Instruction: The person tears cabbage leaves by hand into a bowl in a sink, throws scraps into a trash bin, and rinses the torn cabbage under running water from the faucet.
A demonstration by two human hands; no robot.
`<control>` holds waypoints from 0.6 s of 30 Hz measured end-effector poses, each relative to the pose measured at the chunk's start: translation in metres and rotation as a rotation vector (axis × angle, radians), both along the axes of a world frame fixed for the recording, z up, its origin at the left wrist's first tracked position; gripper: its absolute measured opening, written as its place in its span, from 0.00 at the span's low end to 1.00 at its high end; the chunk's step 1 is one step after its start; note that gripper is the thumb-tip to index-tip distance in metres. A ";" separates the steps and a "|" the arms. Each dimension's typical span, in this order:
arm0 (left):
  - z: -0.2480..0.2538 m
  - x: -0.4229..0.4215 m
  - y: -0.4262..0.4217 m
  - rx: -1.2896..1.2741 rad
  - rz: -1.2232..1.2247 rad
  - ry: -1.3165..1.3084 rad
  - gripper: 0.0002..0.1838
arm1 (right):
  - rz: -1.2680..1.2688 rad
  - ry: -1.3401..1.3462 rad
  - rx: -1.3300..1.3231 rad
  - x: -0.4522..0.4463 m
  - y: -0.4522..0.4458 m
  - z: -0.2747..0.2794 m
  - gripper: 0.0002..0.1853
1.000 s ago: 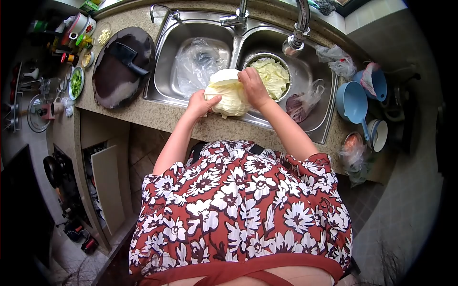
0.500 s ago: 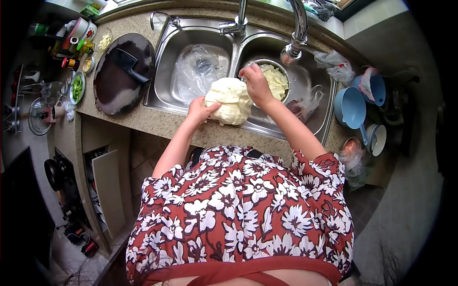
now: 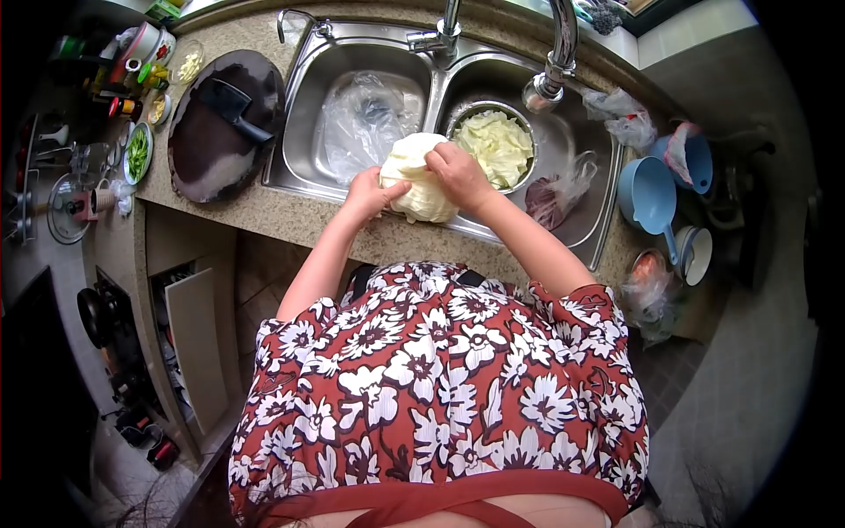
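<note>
A pale head of cabbage [image 3: 421, 189] is held over the front edge of the sink, near the divider between the two basins. My left hand [image 3: 373, 194] grips its left side, thumb across the front. My right hand [image 3: 458, 174] is closed at the cabbage's upper right, fingers curled against its leaves; the fingertips are partly hidden. Just beyond my right hand, torn cabbage leaves [image 3: 495, 145] fill a round metal bowl [image 3: 531, 167] in the right basin. A clear plastic bag [image 3: 361, 123] lies crumpled in the left basin, behind the cabbage.
A cleaver [image 3: 236, 110] lies on a dark round chopping board [image 3: 198, 172] at left. A plate of chopped greens [image 3: 138, 154] sits beyond it. The faucet [image 3: 547, 88] overhangs the right basin, which also holds a bagged dark item [image 3: 550, 201]. Blue ladle-like scoop [image 3: 645, 198] stands at right.
My right hand has moved from above the metal bowl back onto the cabbage, uncovering the torn leaves. The cabbage has tilted and shifted slightly in my left hand.
</note>
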State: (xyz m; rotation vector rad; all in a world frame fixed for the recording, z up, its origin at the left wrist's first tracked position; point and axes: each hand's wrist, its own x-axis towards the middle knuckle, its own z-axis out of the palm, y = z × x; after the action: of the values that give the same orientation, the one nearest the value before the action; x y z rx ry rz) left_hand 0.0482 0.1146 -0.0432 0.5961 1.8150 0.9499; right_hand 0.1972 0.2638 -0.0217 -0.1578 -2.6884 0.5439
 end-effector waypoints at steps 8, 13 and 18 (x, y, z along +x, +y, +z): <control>-0.006 -0.001 0.001 0.031 -0.039 0.059 0.24 | -0.185 0.007 0.080 -0.017 0.010 0.008 0.05; -0.011 -0.001 0.000 0.014 -0.034 0.095 0.25 | -0.295 0.077 -0.041 -0.022 0.023 -0.006 0.07; -0.013 0.000 -0.004 0.002 0.002 0.088 0.25 | -0.209 -0.014 -0.036 -0.008 0.009 -0.003 0.13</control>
State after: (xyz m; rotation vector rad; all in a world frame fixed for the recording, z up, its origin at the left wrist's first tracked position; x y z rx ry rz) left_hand 0.0482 0.1103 -0.0558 0.6461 1.8929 0.9404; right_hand 0.1892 0.2724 -0.0246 -0.4486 -2.6342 0.5280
